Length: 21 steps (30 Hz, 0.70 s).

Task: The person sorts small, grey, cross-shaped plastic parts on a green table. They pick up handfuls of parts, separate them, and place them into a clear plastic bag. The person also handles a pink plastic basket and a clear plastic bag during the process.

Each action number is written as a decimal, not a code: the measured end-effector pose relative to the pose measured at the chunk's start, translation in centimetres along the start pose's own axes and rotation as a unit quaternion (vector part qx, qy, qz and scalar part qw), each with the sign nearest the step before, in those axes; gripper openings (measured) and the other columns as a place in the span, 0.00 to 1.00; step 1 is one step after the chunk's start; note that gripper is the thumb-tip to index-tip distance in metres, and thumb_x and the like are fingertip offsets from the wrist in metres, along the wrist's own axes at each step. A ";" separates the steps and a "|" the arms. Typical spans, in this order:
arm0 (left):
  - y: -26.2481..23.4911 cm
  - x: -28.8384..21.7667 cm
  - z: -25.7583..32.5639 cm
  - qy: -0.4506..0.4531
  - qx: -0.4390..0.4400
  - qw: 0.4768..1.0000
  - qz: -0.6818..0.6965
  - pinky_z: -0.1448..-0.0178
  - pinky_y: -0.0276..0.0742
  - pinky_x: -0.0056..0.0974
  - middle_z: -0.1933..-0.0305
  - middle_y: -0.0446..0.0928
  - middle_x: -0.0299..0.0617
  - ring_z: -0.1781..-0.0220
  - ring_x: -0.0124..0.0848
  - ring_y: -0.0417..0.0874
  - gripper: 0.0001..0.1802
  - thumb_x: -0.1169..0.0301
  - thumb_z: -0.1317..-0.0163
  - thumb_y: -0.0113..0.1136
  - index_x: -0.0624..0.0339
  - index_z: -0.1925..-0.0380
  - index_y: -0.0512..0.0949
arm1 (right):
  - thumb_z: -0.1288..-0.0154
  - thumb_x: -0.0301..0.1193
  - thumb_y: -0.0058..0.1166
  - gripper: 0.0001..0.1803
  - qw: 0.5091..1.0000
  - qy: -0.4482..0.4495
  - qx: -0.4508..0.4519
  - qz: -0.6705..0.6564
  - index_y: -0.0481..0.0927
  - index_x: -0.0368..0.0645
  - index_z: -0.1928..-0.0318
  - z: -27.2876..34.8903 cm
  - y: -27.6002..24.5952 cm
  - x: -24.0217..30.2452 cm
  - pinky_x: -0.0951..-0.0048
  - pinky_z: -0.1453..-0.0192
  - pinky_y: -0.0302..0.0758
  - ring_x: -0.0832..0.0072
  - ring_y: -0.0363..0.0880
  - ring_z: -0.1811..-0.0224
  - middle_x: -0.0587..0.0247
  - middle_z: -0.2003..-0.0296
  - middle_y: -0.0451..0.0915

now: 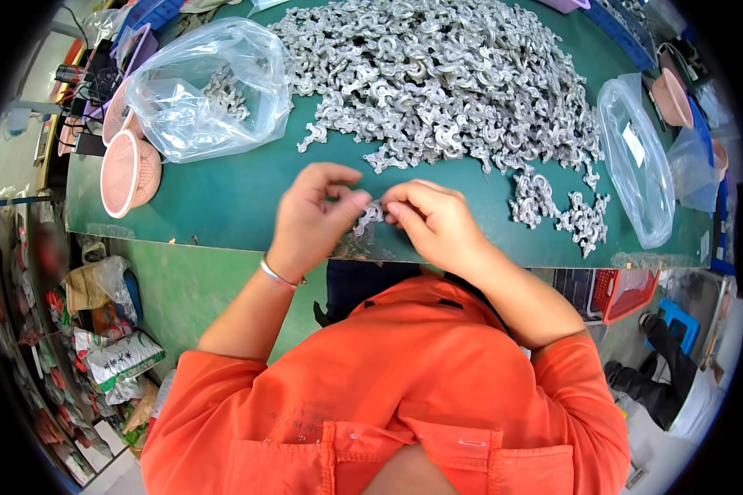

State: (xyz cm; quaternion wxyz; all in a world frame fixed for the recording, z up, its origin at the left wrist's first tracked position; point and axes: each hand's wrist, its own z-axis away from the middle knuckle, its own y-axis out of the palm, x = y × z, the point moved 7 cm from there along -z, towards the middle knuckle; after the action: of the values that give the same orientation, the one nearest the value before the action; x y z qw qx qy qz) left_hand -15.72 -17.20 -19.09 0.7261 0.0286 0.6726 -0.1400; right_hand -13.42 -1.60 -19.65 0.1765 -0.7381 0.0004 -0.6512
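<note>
Close to the near edge of the table, a small silver-grey curved metal casting [370, 219] sits between my two hands. My left hand [309, 216] is closed, thumb and forefinger pinching at the casting's left side. From the right, my right hand [437, 221] also pinches, its fingertips at the casting's other side. How firmly each hand grips is partly hidden by the fingers. Beyond them spreads a big pile of similar metal castings [437, 82], with two small clusters [584, 221] at its near right.
On the left of the green table [223, 198] stand a clear plastic bag [215, 91] with some castings inside and a pink basket [132, 175]. A flat clear bag [636, 161] lies at the right. Below, a red crate [627, 294] and a blue stool [679, 323] are visible.
</note>
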 end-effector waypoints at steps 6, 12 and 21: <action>2.5 -0.7 1.7 0.208 0.052 0.903 -0.373 0.56 0.71 0.39 0.65 0.72 0.43 0.63 0.41 0.74 0.20 0.74 0.55 0.70 0.65 0.60 0.76 | 0.47 0.23 0.53 0.15 0.921 -0.080 -0.038 0.379 0.76 0.39 0.56 -2.7 1.0 1.0 0.62 0.65 0.75 0.59 0.76 0.64 0.57 0.65 0.72; -5.4 2.2 -1.6 -0.099 -0.097 0.979 0.153 0.59 0.76 0.28 0.56 0.75 0.44 0.58 0.26 0.77 0.17 0.67 0.38 0.60 0.71 0.56 0.73 | 0.45 0.24 0.54 0.13 0.944 -0.095 -0.038 0.313 0.76 0.38 0.57 -0.8 -0.3 1.3 0.60 0.61 0.74 0.56 0.75 0.64 0.54 0.66 0.71; -3.6 0.8 -2.5 -0.049 -0.078 0.993 0.079 0.62 0.76 0.27 0.53 0.74 0.44 0.61 0.26 0.78 0.19 0.74 0.35 0.52 0.67 0.45 0.67 | 0.45 0.23 0.55 0.10 0.956 -0.077 -0.100 0.265 0.77 0.38 0.60 0.1 -1.5 0.7 0.60 0.60 0.72 0.55 0.74 0.64 0.54 0.67 0.73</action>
State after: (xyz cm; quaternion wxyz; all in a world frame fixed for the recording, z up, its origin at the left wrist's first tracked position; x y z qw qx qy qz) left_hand -19.02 -20.24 -19.56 0.7670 0.0178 0.6407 -0.0304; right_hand -13.60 -0.37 -18.60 0.2677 -0.7729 0.2477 -0.5192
